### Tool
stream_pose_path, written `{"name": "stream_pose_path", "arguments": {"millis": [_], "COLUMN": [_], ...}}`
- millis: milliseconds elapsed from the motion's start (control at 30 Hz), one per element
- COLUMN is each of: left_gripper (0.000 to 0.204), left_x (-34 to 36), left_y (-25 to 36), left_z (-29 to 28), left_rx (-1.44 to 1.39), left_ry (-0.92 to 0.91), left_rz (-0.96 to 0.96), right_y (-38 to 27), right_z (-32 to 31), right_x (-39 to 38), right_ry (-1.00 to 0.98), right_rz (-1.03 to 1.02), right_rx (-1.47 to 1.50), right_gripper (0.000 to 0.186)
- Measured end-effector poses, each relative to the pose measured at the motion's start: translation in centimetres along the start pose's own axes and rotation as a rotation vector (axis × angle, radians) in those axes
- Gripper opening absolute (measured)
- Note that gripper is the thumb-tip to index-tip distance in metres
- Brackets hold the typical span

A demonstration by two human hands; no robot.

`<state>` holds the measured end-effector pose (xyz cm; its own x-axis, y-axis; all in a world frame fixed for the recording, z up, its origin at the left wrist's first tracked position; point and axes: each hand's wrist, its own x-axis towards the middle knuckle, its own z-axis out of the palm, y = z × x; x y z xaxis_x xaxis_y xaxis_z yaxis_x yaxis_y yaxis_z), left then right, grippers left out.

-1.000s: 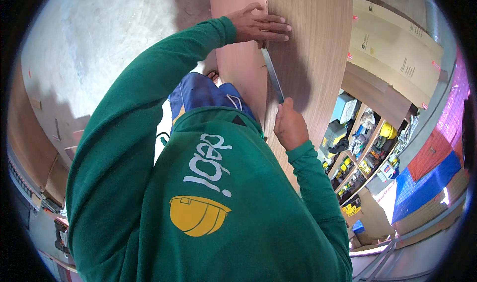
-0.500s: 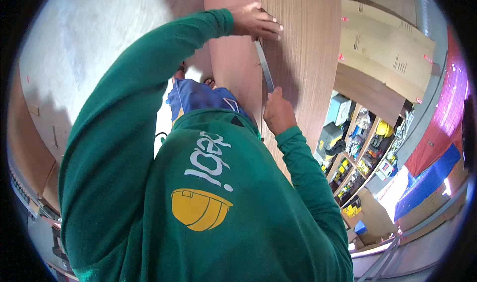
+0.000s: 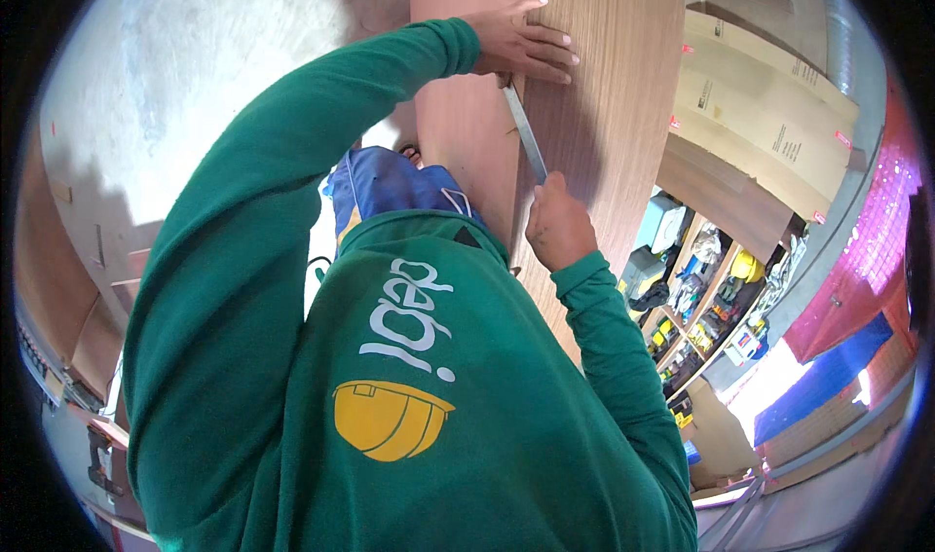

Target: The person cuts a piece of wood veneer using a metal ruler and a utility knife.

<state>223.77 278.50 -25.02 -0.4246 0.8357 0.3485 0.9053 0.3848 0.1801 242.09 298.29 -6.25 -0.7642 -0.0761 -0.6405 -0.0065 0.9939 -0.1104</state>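
My right hand (image 3: 562, 225) is closed round the near end of a flat metal file (image 3: 527, 131), a long narrow grey strip slanting across the edge of a wood-grain board (image 3: 623, 94). Its handle is hidden in my fist. Above the file's far end, my left hand (image 3: 526, 48) lies over the board's edge with fingers stretched and spread on the grained face. The thumb is mostly hidden and seems to be at the file's tip. A plain pinkish side (image 3: 458, 114) of the wood meets the grained face along this edge, with a small dark splinter or mark near the file.
Brown cardboard (image 3: 750, 94) lies past the board on the right. Beyond it stands a wooden shelf (image 3: 703, 299) crowded with tools and a yellow helmet (image 3: 747, 266). Pale concrete floor (image 3: 224, 75) spreads at left. A blue sheet (image 3: 823, 377) hangs far right.
The view has shifted slightly, so board and hands appear a little further right. My left fingers are spread wider. The file keeps nearly the same place on the edge, still in my right hand.
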Motion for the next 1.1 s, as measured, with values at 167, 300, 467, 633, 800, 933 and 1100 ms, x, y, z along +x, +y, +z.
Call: {"name": "stream_pose_path", "arguments": {"millis": [167, 300, 467, 633, 800, 933, 1100], "left_gripper": [0.115, 0.117, 0.122, 0.122, 0.126, 0.128, 0.129], "left_x": [0.1, -0.2, 0.5, 0.8, 0.3, 0.2, -0.1], "left_y": [-0.6, -0.9, -2.1, 0.3, 1.6, 1.3, 1.1], "left_z": [-0.4, 0.0, 1.4, -0.8, -1.4, -1.5, -0.5], "left_rx": [0.033, 0.147, 0.085, 0.010, -0.115, -0.141, -0.078], "left_ry": [-0.057, -0.010, 0.042, -0.070, -0.040, -0.075, -0.059], "left_rz": [0.028, 0.074, 0.141, -0.005, -0.134, -0.125, -0.058], "right_y": [0.4, 0.0, 0.6, -0.8, -2.3, -2.6, -0.7], "right_z": [0.8, 1.1, 2.0, -2.1, -5.4, -5.6, -2.9], "right_x": [1.1, 1.9, 2.9, 1.4, 0.3, -0.3, -0.2], "right_ry": [0.003, 0.007, 0.051, -0.053, -0.134, -0.142, -0.128], "right_rz": [-0.009, -0.007, -0.024, 0.052, 0.024, 0.071, 0.070], "right_rx": [0.074, 0.117, 0.086, 0.022, -0.167, -0.177, -0.105], "right_gripper": [0.019, 0.020, 0.022, 0.029, 0.023, 0.022, 0.021]}}
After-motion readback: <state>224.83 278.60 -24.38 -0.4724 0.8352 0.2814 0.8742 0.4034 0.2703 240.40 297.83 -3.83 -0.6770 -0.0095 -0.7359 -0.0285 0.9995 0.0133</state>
